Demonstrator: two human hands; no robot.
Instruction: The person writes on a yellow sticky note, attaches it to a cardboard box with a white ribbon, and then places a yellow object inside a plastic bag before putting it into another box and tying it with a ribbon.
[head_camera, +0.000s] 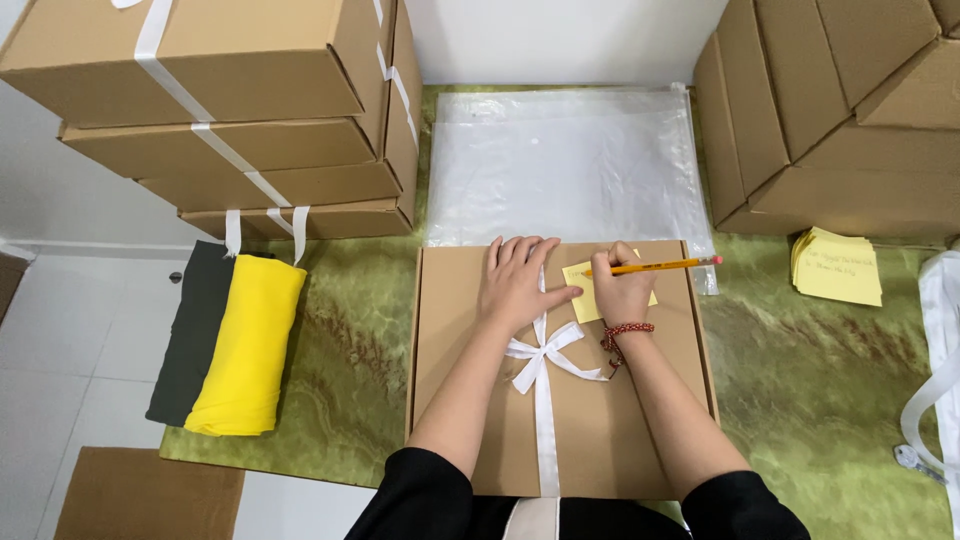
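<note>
A flat brown cardboard box (590, 420) tied with a white ribbon bow (540, 362) lies on the green mat in front of me. My left hand (520, 280) rests flat on the box lid, its fingertips holding down the edge of a yellow sticky note (580, 275). My right hand (622, 285) grips a yellow pencil (665, 265) with its tip on the note. A red braided bracelet (625, 330) circles my right wrist.
Stacked cardboard boxes (250, 110) stand at the back left and more boxes (840, 110) at the back right. Clear plastic bags (565, 165) lie behind the box. Folded yellow cloth (250, 345) and dark cloth (190, 330) lie left. A yellow note pad (838, 268) sits right.
</note>
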